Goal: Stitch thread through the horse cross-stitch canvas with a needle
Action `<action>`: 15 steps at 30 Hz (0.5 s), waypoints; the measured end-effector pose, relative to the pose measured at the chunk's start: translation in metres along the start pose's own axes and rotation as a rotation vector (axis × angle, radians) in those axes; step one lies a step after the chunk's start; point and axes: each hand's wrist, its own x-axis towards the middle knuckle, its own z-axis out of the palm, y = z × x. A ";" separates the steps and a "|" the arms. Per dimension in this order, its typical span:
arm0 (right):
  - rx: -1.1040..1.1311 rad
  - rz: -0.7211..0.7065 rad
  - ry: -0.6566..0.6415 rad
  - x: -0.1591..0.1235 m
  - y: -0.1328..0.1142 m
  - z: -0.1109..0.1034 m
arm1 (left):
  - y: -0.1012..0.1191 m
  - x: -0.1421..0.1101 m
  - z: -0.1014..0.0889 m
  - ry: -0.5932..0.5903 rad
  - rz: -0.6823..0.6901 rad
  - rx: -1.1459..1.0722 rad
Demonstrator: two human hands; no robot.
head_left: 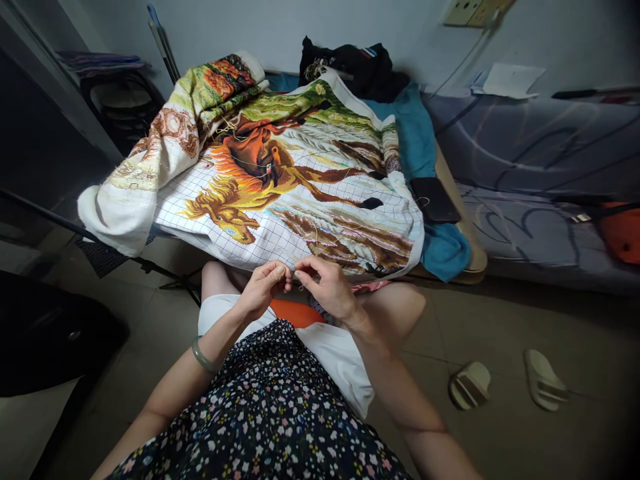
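L hand [274,279] and R hand [323,283] are both closed in fingertip pinch, near each other; R prob. has thin thread [301,288], what L grips I can't tell. Step seems fine thread handling, so next move needs steady fingers, w/ embroidered cloth [320,207] spread just beyond them.

A smooth, pale blue-grey wall [280,27] rises behind the far edge of a low table with a tan, rounded near-right corner [477,262]. Cream rectangular socket plates [463,12] with a plugged-in cord are set in the wall beyond its far-right corner. Along the right edge stretches a long grey upholstered seat [520,153], patterned with dark and pale curving lines. Past the far-left corner stands a dark stool [117,100]. Dull grey-beige square floor tiles [440,320] spread below; the light is dim, with deep shadow at left.
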 end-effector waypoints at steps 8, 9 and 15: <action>-0.018 -0.068 -0.029 -0.001 -0.002 -0.001 | 0.000 0.000 0.000 0.005 -0.008 -0.011; -0.026 -0.069 -0.031 -0.001 -0.002 -0.001 | 0.000 0.000 0.000 0.006 -0.008 -0.011; -0.069 -0.086 -0.028 -0.001 -0.003 0.000 | 0.001 0.000 0.000 0.005 -0.008 -0.015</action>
